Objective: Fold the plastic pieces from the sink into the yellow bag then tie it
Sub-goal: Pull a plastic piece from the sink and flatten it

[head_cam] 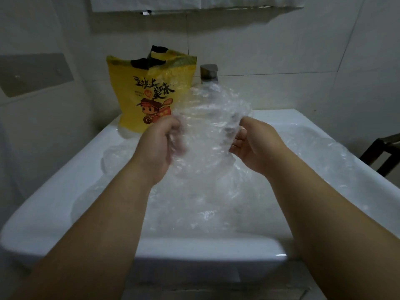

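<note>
Plastic film (pixel 208 118), clear and crumpled, is held up at the centre of the frame above the sink (pixel 65 187); its left edge is gripped by the left hand (pixel 161 148), fingers curled round it, and its right edge is pinched in the curled fingers of the right hand (pixel 253 146); both hands are closed on the same piece. More clear plastic (pixel 216 204) lies heaped in the basin below and towards the right of the frame; where one piece ends and the next begins cannot be told. The yellow bag (pixel 149 92) stands upright on the sink's far rim, upper left of centre, just left of the tap (pixel 208 71); its black handles are raised, and its inside is not seen. The fold is judged barely begun. Slippage is the likely fault; the film looks thin and slick, so an edge could be lost from either grip and the fold undone; a loosely folded piece may spring open and resist being pushed in; the light bag could be tipped off the rim if pressed from one side.
</note>
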The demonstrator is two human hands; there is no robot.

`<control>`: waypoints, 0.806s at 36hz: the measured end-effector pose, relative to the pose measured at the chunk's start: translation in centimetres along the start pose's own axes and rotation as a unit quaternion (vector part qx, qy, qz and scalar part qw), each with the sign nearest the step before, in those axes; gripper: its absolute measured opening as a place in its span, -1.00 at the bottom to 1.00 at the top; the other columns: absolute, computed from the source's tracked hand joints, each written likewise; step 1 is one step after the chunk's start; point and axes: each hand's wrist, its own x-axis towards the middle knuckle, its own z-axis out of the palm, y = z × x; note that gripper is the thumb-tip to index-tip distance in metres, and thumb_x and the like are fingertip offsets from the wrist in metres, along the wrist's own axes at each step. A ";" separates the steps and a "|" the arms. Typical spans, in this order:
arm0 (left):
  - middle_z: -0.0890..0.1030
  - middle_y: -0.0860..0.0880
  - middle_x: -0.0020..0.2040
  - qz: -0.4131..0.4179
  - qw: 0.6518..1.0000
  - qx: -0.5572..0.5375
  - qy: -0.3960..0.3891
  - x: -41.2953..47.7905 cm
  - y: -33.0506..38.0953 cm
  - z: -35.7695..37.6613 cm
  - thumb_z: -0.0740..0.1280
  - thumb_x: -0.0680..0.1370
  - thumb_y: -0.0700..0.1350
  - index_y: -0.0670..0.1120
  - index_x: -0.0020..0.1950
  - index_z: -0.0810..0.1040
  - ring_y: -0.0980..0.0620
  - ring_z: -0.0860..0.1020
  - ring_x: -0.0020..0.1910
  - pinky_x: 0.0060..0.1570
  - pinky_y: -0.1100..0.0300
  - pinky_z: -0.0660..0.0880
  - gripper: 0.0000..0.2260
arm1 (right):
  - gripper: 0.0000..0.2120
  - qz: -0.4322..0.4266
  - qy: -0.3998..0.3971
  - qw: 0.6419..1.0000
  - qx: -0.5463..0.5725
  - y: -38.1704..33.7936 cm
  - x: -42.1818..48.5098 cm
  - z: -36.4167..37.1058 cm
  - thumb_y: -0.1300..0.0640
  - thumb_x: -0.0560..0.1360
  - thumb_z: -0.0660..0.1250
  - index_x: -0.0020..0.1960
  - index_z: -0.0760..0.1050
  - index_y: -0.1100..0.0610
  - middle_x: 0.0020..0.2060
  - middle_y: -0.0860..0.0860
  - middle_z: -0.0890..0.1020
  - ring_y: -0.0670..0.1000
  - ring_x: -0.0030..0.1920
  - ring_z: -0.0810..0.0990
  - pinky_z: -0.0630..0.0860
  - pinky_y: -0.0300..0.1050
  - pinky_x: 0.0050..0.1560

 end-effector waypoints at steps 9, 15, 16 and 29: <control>0.56 0.00 0.32 -0.004 0.994 0.028 -0.103 -0.1 -0.5 -0.5 0.47 0.11 0.45 0.08 0.43 0.42 -0.04 0.52 0.30 0.34 -0.15 0.39 -0.05 | -0.86 -0.027 0.021 0.998 -0.053 0.1 -0.1 -0.1 0.23 0.60 0.15 0.00 0.47 0.25 -0.23 0.15 0.60 0.07 -0.30 0.59 0.52 -0.22 -0.42; 0.66 -0.02 0.01 -0.006 0.990 0.144 0.002 -0.1 -0.7 0.3 0.42 0.52 0.00 -0.06 0.13 0.63 0.01 0.64 0.00 0.04 0.02 0.59 -0.77 | -0.76 -0.027 0.019 0.992 -0.118 0.5 -0.3 0.2 0.28 0.53 0.17 0.16 0.46 0.32 -0.08 0.20 0.61 0.15 -0.14 0.61 0.60 -0.06 -0.24; 0.66 -0.02 -0.07 0.012 0.988 0.155 0.024 0.0 -1.0 0.4 0.42 0.52 -0.11 -0.06 0.02 0.65 0.00 0.63 -0.01 0.07 0.01 0.58 -0.90 | -0.77 -0.029 0.007 0.995 -0.093 0.3 -0.5 0.3 0.28 0.52 0.17 0.12 0.47 0.35 -0.18 0.18 0.57 0.13 -0.22 0.56 0.55 -0.09 -0.30; 0.69 0.07 -0.07 0.079 0.981 0.166 0.064 0.0 -1.5 0.2 0.56 0.37 -0.14 0.00 -0.08 0.64 0.14 0.65 -0.05 0.05 0.19 0.54 -0.81 | -0.93 -0.082 0.038 0.988 -0.124 0.4 -1.0 0.5 0.31 0.48 0.33 -0.10 0.58 0.20 -0.01 0.23 0.66 0.23 0.05 0.63 0.55 0.14 0.17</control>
